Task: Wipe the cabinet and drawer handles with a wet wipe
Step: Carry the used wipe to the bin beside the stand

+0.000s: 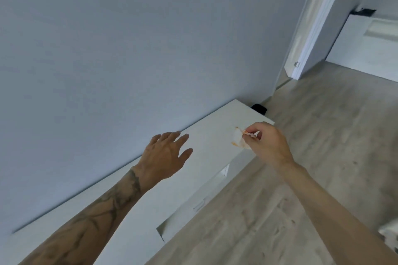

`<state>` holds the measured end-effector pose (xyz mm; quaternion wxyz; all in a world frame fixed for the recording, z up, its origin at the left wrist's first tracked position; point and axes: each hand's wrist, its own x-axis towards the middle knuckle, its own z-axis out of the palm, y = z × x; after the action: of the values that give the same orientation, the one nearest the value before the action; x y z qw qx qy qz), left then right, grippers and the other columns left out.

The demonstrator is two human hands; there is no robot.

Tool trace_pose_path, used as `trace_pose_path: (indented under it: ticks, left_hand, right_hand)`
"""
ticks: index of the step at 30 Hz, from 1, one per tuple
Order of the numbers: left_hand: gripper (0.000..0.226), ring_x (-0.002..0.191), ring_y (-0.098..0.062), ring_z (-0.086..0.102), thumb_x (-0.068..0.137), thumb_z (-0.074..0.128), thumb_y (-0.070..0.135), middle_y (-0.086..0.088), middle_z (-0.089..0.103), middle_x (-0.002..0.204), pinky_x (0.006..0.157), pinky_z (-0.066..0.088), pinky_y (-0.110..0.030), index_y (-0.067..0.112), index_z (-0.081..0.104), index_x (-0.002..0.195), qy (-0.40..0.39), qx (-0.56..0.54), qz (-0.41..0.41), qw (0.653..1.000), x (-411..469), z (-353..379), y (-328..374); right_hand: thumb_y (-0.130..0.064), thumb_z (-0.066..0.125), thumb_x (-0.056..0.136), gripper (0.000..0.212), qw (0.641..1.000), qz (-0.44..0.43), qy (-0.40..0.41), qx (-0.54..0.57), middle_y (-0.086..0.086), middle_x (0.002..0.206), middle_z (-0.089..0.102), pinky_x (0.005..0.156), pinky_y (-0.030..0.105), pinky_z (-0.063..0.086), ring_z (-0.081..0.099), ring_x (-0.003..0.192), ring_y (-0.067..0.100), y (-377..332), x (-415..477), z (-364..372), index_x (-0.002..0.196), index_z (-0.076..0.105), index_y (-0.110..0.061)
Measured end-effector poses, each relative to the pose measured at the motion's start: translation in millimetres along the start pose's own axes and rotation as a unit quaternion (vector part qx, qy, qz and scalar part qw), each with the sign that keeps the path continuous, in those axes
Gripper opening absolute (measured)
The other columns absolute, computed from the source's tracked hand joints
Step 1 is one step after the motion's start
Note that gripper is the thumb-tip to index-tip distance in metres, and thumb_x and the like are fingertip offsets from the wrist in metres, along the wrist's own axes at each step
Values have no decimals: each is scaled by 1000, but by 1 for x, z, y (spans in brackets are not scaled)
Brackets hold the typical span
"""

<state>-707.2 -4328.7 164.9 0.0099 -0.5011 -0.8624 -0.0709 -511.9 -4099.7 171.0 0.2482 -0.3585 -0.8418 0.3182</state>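
Pinched the wet wipe (238, 141) between thumb and fingertips of the right hand (267, 144), crumpled small, white with orange staining along its edges, just above the far end of the cabinet (150, 211) top and close to its front edge. Hovered the left hand (165, 157) over the same top, nearer the cabinet's back edge, fingers spread and relaxed, holding nothing; could not tell whether touching the surface or just clear of it. Down the cabinet's front, seen steeply from above: one cut-out handle (224, 172) below the wipe, a slim handle (199, 205) further along the front, and a second cut-out (161, 230) toward the cabinet's near end. None of them under the wipe. Judged as a moment between handles rather than a wiping stroke, with no way to tell how many already cleaned. Judged the next move as lowering the right hand past the cabinet's front edge to the nearest cut-out, pressing the wipe into the recess and drawing it along the lip; probably worth turning the stained wipe to a cleaner face first, perhaps with the free left hand helping. Behind the cabinet, a plain grey wall (129, 49); in front of it, pale wood-look floor (312, 157); beside its far end, a small black object (259, 108) on the floor, too blurred to name; beyond that, an open white door (314, 28).
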Motion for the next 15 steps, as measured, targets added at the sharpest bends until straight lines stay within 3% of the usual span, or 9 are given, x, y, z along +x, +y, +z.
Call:
trace_pose_path:
  ticks: [2,4,6,10,13,15]
  left_hand:
    - [85,150,-23,42,94,12,72,-1,46,162,124,29,-42,27,47,156,0,4,9,1000,50,-12,37]
    - [64,152,-20,37,106,33,63,1,41,165,125,25,-39,28,42,159,-2,1,16,1000,104,-18,75]
    - [60,153,-18,34,108,43,57,3,37,167,125,24,-36,31,37,161,-3,-2,20,1000,155,-23,114]
    - [61,153,-17,33,108,41,58,3,36,167,124,23,-36,33,33,162,-13,-7,27,1000,243,-30,179]
    - [61,154,-17,31,108,40,58,3,34,168,125,22,-36,33,31,163,-17,-10,36,999,319,-31,226]
    - [61,155,-17,29,108,39,59,3,33,168,125,21,-37,34,30,163,-16,-10,46,999,374,-27,255]
  right_hand:
    - [-22,74,91,5,1000,1,19,5,-4,87,72,67,28,45,66,76,16,21,37,-38,87,75,-25]
    - [-22,74,90,5,999,3,36,11,-5,84,71,67,30,49,66,73,15,43,74,-79,86,75,-24]
    - [-23,73,91,4,999,8,40,-3,-12,81,68,69,30,51,65,73,14,66,108,-119,88,76,-23]
    - [-22,75,91,3,998,-7,59,-34,-17,81,66,73,33,53,67,82,18,109,180,-185,92,77,-22]
    - [-21,75,92,7,997,0,68,-42,-12,89,67,70,29,49,65,83,16,146,240,-230,98,78,-19]
    - [-21,75,92,9,996,1,73,-50,-8,94,70,74,33,55,67,86,18,172,282,-254,100,78,-19]
